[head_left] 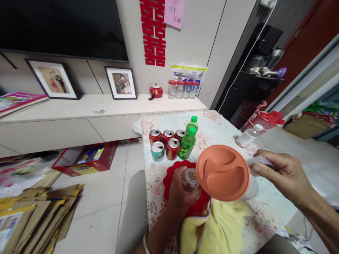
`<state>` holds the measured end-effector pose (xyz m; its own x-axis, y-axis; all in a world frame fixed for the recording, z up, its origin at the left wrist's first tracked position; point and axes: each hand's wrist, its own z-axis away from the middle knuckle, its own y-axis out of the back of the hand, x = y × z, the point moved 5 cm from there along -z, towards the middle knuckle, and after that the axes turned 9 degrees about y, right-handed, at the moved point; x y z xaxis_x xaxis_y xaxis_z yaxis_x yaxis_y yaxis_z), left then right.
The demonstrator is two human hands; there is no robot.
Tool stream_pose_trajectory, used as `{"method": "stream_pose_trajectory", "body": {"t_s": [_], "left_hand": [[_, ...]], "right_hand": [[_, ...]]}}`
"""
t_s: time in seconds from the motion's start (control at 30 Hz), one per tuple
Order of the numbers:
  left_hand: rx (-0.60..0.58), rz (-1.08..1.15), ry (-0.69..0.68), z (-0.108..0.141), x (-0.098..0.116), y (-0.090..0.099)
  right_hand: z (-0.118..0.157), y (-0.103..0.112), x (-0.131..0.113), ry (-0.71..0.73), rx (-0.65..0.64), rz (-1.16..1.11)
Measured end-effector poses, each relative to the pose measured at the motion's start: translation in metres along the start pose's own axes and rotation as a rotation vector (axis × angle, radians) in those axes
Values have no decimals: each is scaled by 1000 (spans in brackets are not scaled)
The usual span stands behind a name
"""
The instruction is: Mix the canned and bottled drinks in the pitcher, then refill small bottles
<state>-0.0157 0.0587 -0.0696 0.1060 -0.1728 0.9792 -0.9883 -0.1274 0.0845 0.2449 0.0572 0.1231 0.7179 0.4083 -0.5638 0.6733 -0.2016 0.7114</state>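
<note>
In the head view, the left hand (180, 192) has its grip closed around a clear jar (190, 180), held above the red tray (167, 180). The right hand (283, 171) grasps the handle of a pitcher (253, 188), which is tipped toward the jar, the rim of its lid (222, 173) just beside the jar's mouth.

As far as can be judged, both vessels are in place for a transfer: the jar seems uncapped and the pitcher leans over. No stream or liquid level can be made out, so how much is done and how much is left cannot be told. Behind, four lidded jars (182, 90) stand in a row on the cabinet (119, 106).

The jar is transparent, with a round neck. The pitcher's body is translucent; its round orange lid is matte, moulded with curved hollows. The tray is glossy with a scalloped edge. The crumpled yellow cloth (225, 225) looks soft and fuzzy. A floral cover drapes the surface (209, 118), carrying five metal cans (173, 149), two green bottles (187, 144) and a white-capped bottle (249, 135).
</note>
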Motion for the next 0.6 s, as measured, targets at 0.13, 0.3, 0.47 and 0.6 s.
{"method": "stream_pose_trajectory", "body": {"t_s": [0.13, 0.3, 0.47, 0.6], "left_hand": [[33, 8, -35, 0, 3, 2], [-6, 31, -18, 1, 0, 0], [13, 12, -40, 1, -2, -1], [-2, 24, -40, 1, -4, -2]], "right_hand": [[-1, -2, -1, 8, -26, -30], [0, -1, -2, 23, -30, -38], [0, -1, -2, 29, -38, -40], [-2, -1, -6, 25, -37, -42]]}}
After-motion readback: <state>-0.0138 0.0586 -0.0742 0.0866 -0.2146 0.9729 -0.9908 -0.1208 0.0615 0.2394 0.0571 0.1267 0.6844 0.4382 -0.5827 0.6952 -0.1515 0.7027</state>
